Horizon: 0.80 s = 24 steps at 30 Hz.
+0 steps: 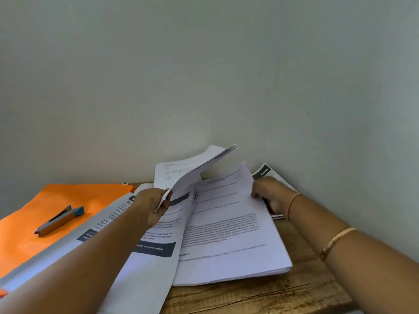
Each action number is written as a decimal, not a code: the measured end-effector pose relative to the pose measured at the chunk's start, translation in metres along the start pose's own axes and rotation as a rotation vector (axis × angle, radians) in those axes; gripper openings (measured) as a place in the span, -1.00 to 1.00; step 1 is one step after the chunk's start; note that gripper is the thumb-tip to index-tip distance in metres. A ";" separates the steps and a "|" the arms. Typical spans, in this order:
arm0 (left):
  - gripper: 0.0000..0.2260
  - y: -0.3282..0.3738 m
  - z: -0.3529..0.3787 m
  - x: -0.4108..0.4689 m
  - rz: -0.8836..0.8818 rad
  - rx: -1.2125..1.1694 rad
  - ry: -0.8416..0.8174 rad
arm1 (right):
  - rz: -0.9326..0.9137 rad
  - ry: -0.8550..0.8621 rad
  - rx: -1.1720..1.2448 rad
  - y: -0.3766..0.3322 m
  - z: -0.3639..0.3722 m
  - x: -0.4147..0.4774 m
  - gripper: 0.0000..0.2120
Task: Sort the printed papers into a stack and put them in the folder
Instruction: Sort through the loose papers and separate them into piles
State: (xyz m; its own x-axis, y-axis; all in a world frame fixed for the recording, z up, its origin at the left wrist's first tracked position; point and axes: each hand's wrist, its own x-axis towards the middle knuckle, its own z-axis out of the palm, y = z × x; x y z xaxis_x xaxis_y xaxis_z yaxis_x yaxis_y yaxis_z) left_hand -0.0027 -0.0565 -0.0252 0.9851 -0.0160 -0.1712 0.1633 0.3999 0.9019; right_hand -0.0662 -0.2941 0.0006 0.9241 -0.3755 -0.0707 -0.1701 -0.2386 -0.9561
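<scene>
A thick stack of printed papers (229,241) lies on the wooden table (260,295) against the wall. My left hand (150,206) pinches the near edge of a few sheets (181,175) and holds them lifted and curled above the stack. My right hand (271,193) rests at the stack's far right edge, fingers curled on the top page there. More printed pages (145,264) spread to the left under my left forearm. The orange folder (40,209) lies flat at the left. Another printed sheet (267,172) pokes out behind my right hand.
An orange and grey stapler (60,220) with a teal end sits on the folder. The pale wall stands right behind the papers. The table's bare wood shows at the front right, and its front edge runs along the bottom.
</scene>
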 end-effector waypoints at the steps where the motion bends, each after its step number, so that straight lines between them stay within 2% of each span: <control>1: -0.73 0.000 -0.001 0.000 -0.003 0.006 0.004 | 0.005 0.020 -0.024 -0.002 -0.012 0.000 -0.75; 4: -0.71 -0.002 -0.001 0.001 -0.016 0.024 0.005 | 0.015 0.106 -0.145 0.001 -0.050 0.000 -0.76; 8: -0.82 -0.004 0.003 -0.001 -0.016 0.036 -0.018 | 0.074 0.199 -0.305 0.016 -0.097 0.010 -0.79; 10: -0.86 -0.004 0.005 -0.002 -0.010 0.030 -0.024 | 0.104 0.234 -0.478 0.023 -0.113 0.015 -0.84; 12: -0.86 -0.003 0.007 -0.003 -0.004 0.027 -0.024 | 0.105 0.240 -0.644 0.030 -0.122 0.015 -0.85; 15: -0.85 0.000 0.008 -0.005 0.003 0.020 -0.024 | 0.102 0.195 -0.745 0.043 -0.130 0.018 -0.87; 18: -0.77 0.004 0.008 -0.006 0.006 0.021 -0.026 | 0.093 0.203 -0.805 0.055 -0.127 0.021 -0.73; 20: -0.72 0.007 0.007 -0.007 0.008 0.017 -0.028 | 0.076 0.223 -0.820 0.061 -0.124 0.025 -0.71; 24: -0.70 0.014 0.006 -0.012 0.017 0.015 -0.036 | 0.038 0.288 -0.853 0.062 -0.117 0.025 -0.96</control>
State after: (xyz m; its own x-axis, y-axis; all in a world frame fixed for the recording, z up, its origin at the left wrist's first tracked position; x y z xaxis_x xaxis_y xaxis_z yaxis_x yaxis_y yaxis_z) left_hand -0.0116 -0.0563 -0.0086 0.9890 -0.0427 -0.1414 0.1468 0.3862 0.9106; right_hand -0.0941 -0.4231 -0.0275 0.8109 -0.5788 0.0860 -0.5006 -0.7623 -0.4102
